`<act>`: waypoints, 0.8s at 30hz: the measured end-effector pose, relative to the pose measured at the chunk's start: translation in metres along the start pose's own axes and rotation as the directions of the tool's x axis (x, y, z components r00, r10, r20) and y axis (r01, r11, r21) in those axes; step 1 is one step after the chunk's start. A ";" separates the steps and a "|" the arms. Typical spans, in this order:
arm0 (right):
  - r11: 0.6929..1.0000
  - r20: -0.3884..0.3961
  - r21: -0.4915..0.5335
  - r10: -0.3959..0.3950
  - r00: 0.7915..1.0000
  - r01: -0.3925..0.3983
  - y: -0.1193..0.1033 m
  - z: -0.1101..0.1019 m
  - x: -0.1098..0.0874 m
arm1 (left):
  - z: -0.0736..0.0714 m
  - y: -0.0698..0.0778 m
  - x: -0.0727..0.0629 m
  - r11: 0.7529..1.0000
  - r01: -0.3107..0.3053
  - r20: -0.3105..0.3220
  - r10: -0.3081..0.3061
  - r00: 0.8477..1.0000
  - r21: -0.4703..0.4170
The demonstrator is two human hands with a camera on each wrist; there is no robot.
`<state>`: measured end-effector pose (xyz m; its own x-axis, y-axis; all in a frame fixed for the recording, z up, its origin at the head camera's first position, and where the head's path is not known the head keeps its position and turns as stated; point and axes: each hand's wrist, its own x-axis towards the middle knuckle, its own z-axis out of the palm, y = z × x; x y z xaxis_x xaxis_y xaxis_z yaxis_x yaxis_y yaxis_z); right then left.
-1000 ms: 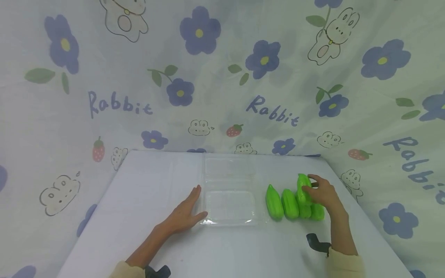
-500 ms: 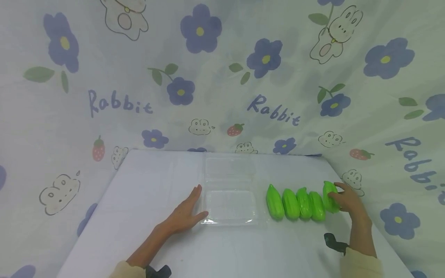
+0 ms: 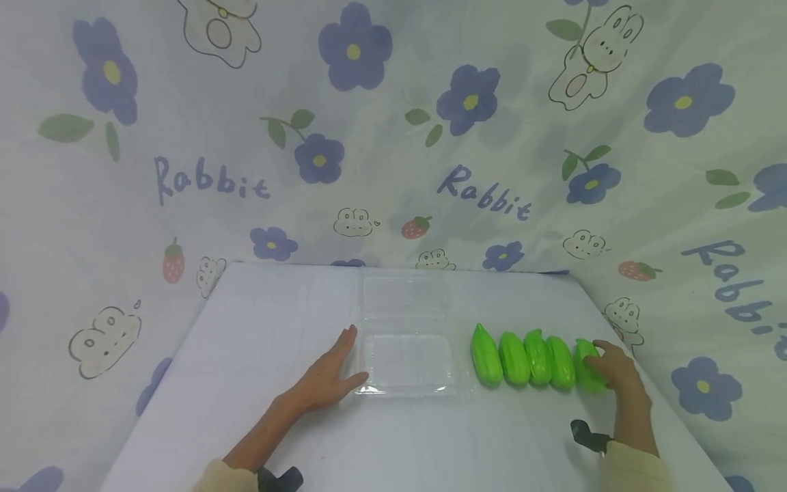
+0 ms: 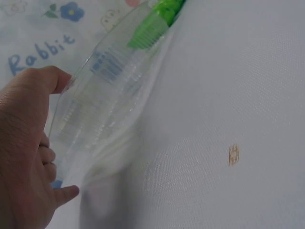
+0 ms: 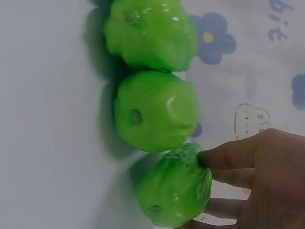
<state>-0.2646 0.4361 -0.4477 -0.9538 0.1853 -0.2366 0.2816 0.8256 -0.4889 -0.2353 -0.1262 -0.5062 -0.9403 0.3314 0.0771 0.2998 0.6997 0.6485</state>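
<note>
A row of several ribbed green gourd-like vegetables lies on the right part of the white table. My right hand grips the rightmost green vegetable, with thumb and fingers around its upper side. In the right wrist view this vegetable sits low against the white surface, its wrapping crinkled under the fingertips. Left of the row lies a clear plastic box, with a second clear section behind it. Against its left edge rests my left hand, fingers extended and thumb spread. The left wrist view has a finger touching the clear rim.
The white table backs onto a curtain printed with rabbits, flowers and strawberries. The curtain also stands along the left and right sides. A dark strap piece shows at my right wrist.
My right hand has carried the green vegetable from above the row to its right end, then lowered it to the table. My left hand has stayed at the box.
</note>
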 end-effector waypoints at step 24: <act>0.994 0.024 -0.049 0.099 0.995 -0.098 0.001 0.008 -0.004 | -0.013 -0.002 0.008 0.999 -0.025 -0.010 0.024 1.000 -0.036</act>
<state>-0.2595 0.4317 -0.4537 -0.9185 0.2531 -0.3039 0.3678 0.8290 -0.4213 -0.2454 -0.1333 -0.4972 -0.9344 0.3418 0.1006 0.3168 0.6678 0.6736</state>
